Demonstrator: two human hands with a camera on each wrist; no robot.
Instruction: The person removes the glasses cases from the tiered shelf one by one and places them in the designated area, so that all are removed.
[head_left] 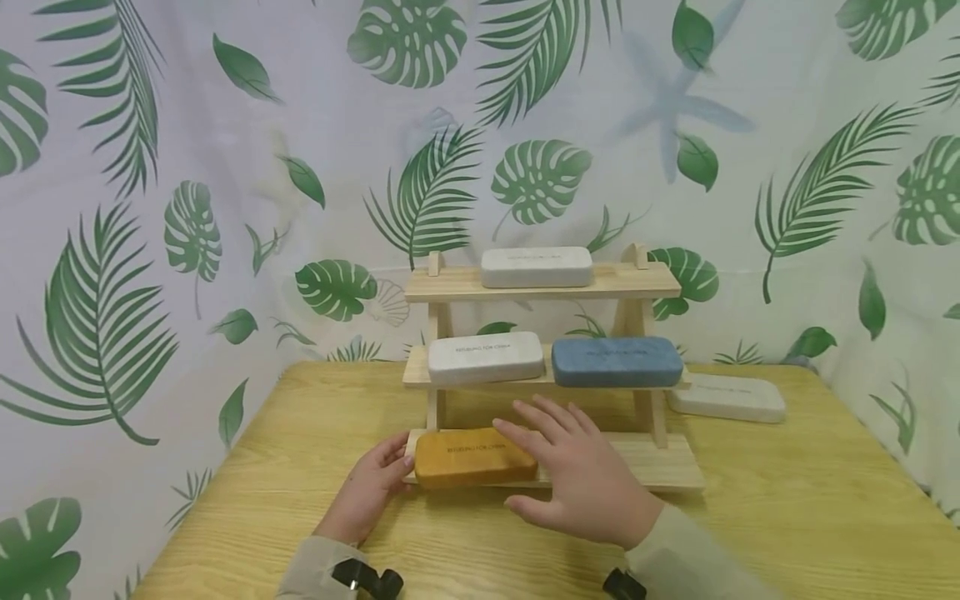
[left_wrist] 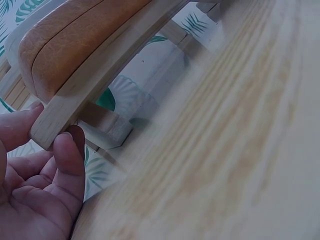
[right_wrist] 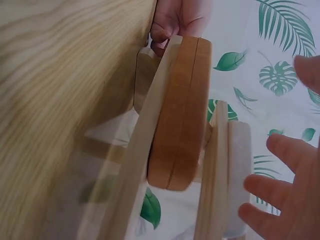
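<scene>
A three-tier wooden display stand [head_left: 678, 467] stands on the table. On its bottom tier lies an orange glasses case [head_left: 472, 460], its lid seam showing in the right wrist view. My left hand [head_left: 372, 483] pinches the left end of that bottom board; in the left wrist view the thumb is above the board [left_wrist: 52, 120] and a finger beneath it. My right hand [head_left: 588, 479] hovers by the case's right end with fingers spread, holding nothing. The middle tier carries a white glasses case [head_left: 486, 358] and a blue glasses case [head_left: 617, 363].
Another white glasses case [head_left: 536, 268] sits on the top tier. Behind the stand's right side, one more pale case [head_left: 731, 398] lies on the wooden table [head_left: 255, 483]. A leaf-patterned cloth [head_left: 262, 167] hangs behind and at both sides.
</scene>
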